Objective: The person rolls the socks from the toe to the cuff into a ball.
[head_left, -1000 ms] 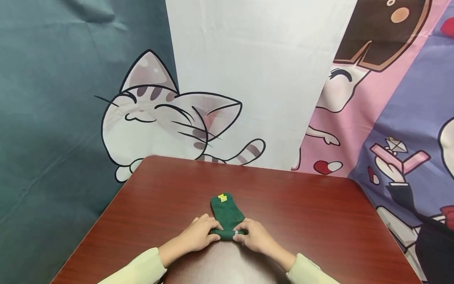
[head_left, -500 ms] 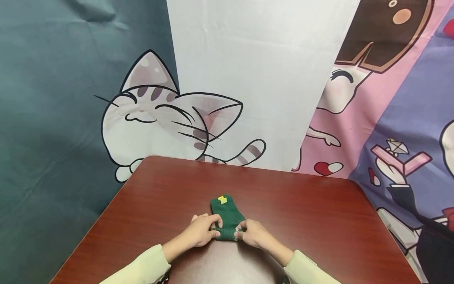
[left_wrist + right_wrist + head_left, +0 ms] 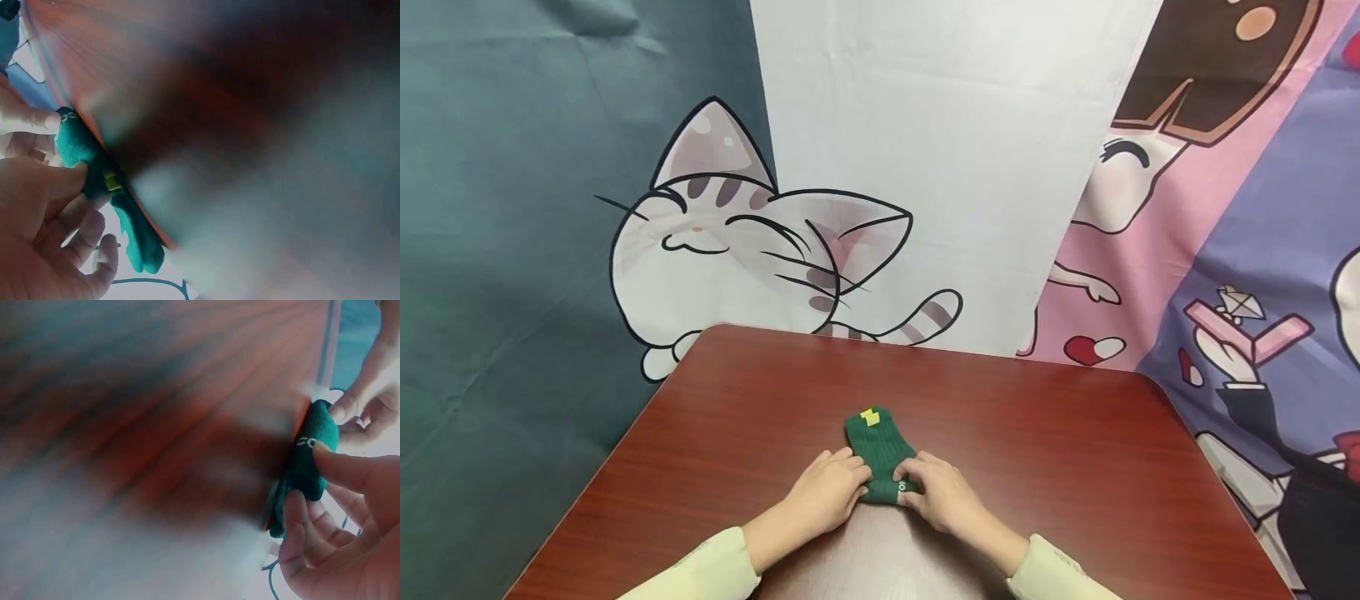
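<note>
A dark green ribbed sock [image 3: 882, 446] lies on the table in front of me, a yellow patch at its far end and white lettering near the right hand. My left hand [image 3: 827, 493] pinches its near left edge between thumb and fingers. At the near right edge my right hand [image 3: 946, 497] grips the fabric beside the lettering. Seen from the right wrist, the sock's near end [image 3: 310, 453] looks thick and folded over, the thumb pressing on its face. The left wrist view shows the sock [image 3: 78, 140] edge-on; fingers hide part of it.
The reddish-brown wooden table [image 3: 1037, 433] has rounded far corners. Right behind it hangs a printed backdrop [image 3: 925, 167] with a cartoon cat. Pale sleeves [image 3: 707, 567] cover both forearms.
A second ago the near end formed a narrow roll under both hands; half a second ago it looked flatter. The left fingers have since closed over the left edge. The sock has barely shifted.
</note>
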Action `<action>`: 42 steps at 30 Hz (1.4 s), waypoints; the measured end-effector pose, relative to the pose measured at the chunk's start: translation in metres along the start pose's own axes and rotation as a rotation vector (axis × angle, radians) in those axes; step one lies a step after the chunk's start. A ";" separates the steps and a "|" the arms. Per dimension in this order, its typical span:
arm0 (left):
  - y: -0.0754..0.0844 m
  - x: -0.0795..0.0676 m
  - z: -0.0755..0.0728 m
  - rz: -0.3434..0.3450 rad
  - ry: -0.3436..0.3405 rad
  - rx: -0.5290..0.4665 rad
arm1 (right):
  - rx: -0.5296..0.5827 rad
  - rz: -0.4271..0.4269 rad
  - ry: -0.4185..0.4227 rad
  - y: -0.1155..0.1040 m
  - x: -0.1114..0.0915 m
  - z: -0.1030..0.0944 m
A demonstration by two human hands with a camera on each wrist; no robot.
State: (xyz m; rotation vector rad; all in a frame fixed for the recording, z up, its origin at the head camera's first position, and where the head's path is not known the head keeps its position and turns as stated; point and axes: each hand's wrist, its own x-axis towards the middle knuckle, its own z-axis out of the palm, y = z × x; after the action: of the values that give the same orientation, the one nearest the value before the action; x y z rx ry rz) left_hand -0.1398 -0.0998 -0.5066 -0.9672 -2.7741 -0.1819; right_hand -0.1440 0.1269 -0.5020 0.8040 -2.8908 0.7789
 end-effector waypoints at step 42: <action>-0.001 0.018 -0.005 -0.171 -0.226 -0.225 | 0.031 0.018 -0.073 0.010 0.007 0.000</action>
State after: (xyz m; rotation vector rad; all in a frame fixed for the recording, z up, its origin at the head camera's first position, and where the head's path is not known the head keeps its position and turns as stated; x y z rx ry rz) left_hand -0.1539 -0.0905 -0.4975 -0.8427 -3.0982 -0.4454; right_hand -0.1552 0.1310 -0.5049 0.8282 -2.9612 0.8150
